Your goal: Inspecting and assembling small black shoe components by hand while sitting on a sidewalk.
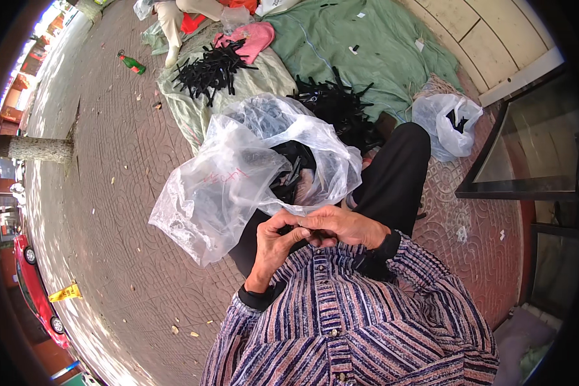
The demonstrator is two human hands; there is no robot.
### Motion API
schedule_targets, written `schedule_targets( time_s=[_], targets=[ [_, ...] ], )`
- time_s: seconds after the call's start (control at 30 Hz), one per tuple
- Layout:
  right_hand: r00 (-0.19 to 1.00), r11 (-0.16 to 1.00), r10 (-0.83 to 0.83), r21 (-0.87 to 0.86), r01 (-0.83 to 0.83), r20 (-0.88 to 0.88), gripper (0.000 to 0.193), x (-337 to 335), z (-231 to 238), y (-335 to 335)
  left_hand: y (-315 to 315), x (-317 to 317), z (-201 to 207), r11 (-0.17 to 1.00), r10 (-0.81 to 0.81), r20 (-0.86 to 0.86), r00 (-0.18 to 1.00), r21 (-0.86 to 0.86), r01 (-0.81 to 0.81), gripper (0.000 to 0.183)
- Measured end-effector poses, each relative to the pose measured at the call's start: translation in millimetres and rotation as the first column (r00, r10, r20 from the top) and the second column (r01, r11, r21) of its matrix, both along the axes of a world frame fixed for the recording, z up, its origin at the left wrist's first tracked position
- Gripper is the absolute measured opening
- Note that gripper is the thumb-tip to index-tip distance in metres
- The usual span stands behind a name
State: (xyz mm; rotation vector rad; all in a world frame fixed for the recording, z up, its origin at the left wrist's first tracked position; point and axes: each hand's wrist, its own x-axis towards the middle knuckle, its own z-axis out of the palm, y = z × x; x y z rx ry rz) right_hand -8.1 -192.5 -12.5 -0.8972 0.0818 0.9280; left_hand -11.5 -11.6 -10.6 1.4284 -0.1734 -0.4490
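Note:
My left hand (pixel 276 243) and my right hand (pixel 344 226) meet in front of my chest, thumbs and fingertips pinched close together. Something small and dark shows between the fingers, too hidden to name. Just beyond the hands, a large clear plastic bag (pixel 206 193) lies open across my lap. Inside its mouth are black strip-like pieces (pixel 294 161). Past the bag, a heap of the same black pieces (pixel 341 106) rests on a green sheet (pixel 392 45).
Another black heap (pixel 213 69) lies on a pale cloth beside a pink cloth (pixel 254 40). A white plastic bag (pixel 447 125) with black pieces stands right of my knee. A green bottle (pixel 132 63) lies on the paving. A glass door (pixel 527 138) stands at right; another person's leg (pixel 169 32) shows ahead.

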Motion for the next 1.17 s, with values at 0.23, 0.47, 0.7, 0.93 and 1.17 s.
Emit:
schedule_targets(
  time_s=[0.23, 0.47, 0.7, 0.93, 1.17],
  targets=[
    [0.979, 0.981, -0.194, -0.017, 0.194, -0.067, 0.027, -4, -9, 4, 0, 2, -4, 0.999, 0.006, -0.444, 0.896, -0.029, -0.021, 0.028],
    [0.608, 0.364, 0.007, -0.568, 0.738, 0.794, 0.031, 23, -13, -25, 3, 3, -15, 0.975, -0.014, -0.520, 0.854, -0.195, -0.104, 0.021],
    [0.328, 0.013, 0.335, -0.353, 0.936, 0.883, 0.014, 86, -45, -56, 21, -4, -17, 0.948, -0.097, -0.632, 0.769, -0.294, -0.121, 0.017],
    [0.311, 0.480, 0.614, -0.657, 0.581, 0.725, 0.012, 70, -120, 22, 31, -10, -16, 0.950, -0.043, -0.662, 0.748, -0.258, -0.174, 0.012],
    [0.036, 0.340, 0.867, -0.644, 0.685, 0.497, 0.010, 75, -149, 39, 42, -14, -18, 0.911, 0.000, -0.678, 0.735, -0.303, -0.280, 0.013]
  ],
)
